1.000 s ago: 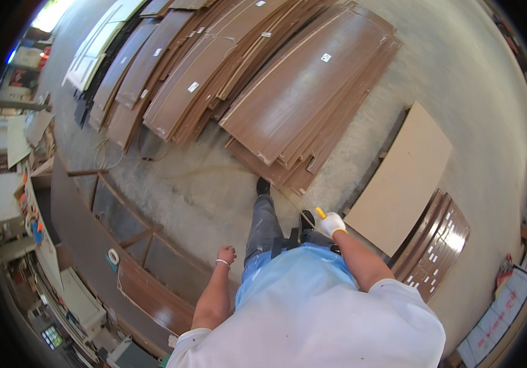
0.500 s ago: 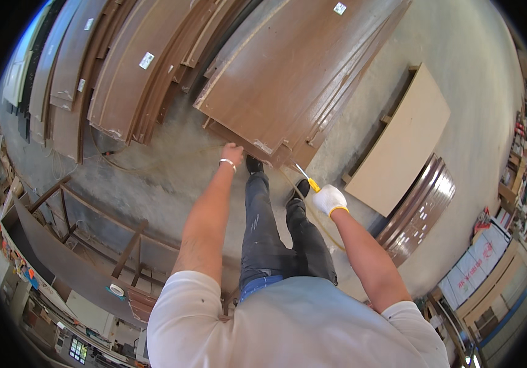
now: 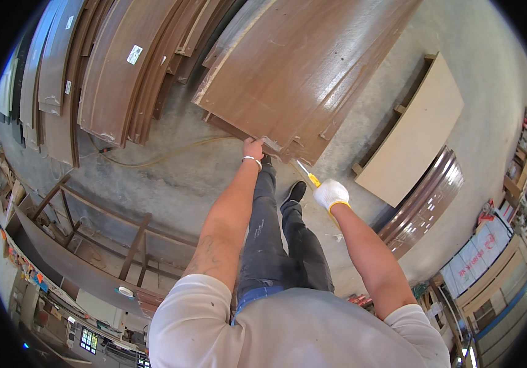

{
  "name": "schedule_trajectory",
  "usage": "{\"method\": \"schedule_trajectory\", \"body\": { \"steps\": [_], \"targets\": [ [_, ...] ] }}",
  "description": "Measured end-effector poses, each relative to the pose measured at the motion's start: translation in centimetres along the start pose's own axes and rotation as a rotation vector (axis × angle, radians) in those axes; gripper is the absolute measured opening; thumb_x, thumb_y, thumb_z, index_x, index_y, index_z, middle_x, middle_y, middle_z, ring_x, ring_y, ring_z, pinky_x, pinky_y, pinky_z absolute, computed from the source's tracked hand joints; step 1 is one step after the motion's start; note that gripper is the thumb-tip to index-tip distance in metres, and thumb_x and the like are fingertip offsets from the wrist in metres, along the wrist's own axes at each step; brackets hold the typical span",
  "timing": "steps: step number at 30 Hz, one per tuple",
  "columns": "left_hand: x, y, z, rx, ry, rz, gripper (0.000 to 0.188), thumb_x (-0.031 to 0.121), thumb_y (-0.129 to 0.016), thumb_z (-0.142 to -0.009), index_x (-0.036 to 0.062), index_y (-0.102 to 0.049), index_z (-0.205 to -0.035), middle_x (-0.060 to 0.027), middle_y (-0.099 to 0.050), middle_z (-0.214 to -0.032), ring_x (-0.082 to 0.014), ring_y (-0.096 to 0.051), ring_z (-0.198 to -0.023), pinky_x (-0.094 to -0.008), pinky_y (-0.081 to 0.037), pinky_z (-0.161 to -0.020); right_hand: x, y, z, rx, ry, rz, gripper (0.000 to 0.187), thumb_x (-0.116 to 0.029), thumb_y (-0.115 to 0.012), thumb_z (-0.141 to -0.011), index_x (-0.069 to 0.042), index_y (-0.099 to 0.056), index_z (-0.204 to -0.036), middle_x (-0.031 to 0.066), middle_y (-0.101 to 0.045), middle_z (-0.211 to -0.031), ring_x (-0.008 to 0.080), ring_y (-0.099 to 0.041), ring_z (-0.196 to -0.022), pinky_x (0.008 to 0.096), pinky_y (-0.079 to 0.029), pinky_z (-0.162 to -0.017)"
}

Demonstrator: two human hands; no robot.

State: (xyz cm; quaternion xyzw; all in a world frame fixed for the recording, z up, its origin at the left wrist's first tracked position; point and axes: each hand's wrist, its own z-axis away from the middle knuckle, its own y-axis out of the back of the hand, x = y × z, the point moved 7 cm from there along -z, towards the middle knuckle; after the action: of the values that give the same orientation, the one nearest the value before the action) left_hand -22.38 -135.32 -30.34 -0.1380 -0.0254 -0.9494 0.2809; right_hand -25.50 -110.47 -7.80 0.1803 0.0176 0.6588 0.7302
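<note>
A stack of long brown panels (image 3: 300,67) lies in front of me, its near end close to my feet. My bare left hand (image 3: 253,148), with a white band at the wrist, has its fingers curled at the near edge of the stack, by a corner with ragged clear film. In a white knit glove, my right hand (image 3: 331,194) is closed round the yellow handle of a tool (image 3: 313,180). Its slim metal blade points at the panels' near right corner. Whether the tip touches the panel I cannot tell.
More brown panels (image 3: 116,73) are stacked at the left. A pale board (image 3: 414,135) lies on battens at the right, beside glossy brown curved pieces (image 3: 426,199). At the lower left stands a brown frame (image 3: 134,245). A thin hose (image 3: 153,161) crosses the floor.
My left hand has slid right along the panels' near edge, closer to the corner. The right hand still holds the tool near the same corner. My view has shifted slightly.
</note>
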Motion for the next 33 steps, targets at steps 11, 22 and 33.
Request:
{"method": "schedule_trajectory", "body": {
  "steps": [11,22,33],
  "targets": [
    [1.8,2.0,1.1,-0.002,-0.003,0.195,0.042,0.012,-0.058,-0.094,0.0118,-0.051,-0.136,-0.0067,-0.065,-0.119,-0.0264,-0.063,-0.107,-0.0472,-0.052,-0.087,-13.7,5.8,-1.5,0.118,0.267,0.058,0.034,-0.029,-0.060,-0.082,-0.009,-0.078,-0.103,0.0190,-0.074,-0.107,0.0370,-0.072,-0.102,0.0450,-0.057,-0.086],
    [3.3,2.4,0.6,-0.033,-0.006,0.280,0.061,0.028,-0.066,-0.097,0.0128,-0.040,-0.150,-0.0119,-0.056,-0.136,-0.0325,-0.058,-0.121,-0.0498,-0.052,-0.095,-16.6,10.4,-2.3,0.210,0.279,0.061,0.040,-0.040,-0.059,-0.089,-0.008,-0.078,-0.103,0.0209,-0.074,-0.105,0.0365,-0.072,-0.102,0.0458,-0.057,-0.087],
    [4.3,0.6,0.6,-0.041,-0.085,0.434,0.054,0.036,-0.064,-0.101,0.0134,-0.042,-0.145,-0.0095,-0.052,-0.143,-0.0344,-0.052,-0.129,-0.0639,-0.045,-0.099,4.1,5.2,-2.1,0.163,-0.033,-0.088,0.036,-0.032,-0.061,-0.086,-0.005,-0.077,-0.103,0.0243,-0.072,-0.105,0.0385,-0.071,-0.102,0.0451,-0.056,-0.088]
  ]
}}
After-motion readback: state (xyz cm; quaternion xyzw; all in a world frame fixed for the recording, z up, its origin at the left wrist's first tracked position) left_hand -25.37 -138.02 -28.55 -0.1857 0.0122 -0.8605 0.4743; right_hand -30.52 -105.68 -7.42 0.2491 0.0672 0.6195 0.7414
